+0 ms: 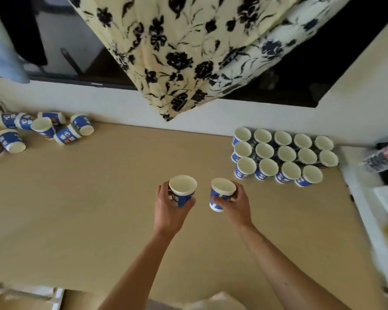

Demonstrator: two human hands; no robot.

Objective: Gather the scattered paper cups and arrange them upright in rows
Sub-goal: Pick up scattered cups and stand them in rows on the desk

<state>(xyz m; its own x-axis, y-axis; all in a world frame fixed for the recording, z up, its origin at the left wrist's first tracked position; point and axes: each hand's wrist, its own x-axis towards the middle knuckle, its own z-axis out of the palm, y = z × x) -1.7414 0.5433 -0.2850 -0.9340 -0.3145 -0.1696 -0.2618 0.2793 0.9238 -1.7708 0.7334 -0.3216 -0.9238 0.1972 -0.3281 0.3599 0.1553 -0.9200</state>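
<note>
Over mid surface [99, 198], left grip [169, 210] curled round one upright cup [183, 189], right grip [237, 204] round a second cup [222, 192]: best lowered straight, snug against the short front row [268, 168], sparing neighbours; toppled cups [43, 129] wait far left.

The person is showing two bare forearms [285, 262] — slim, uncovered from near the elbow down to the wrist — and the left hand [168, 212] and right hand [236, 208] are showing bare too.

One wide-angle view was taken from the head, aimed forward and steeply down, close above the tabletop [87, 198]; the curtain [188, 52] was framed at 12 o'clock.
</note>
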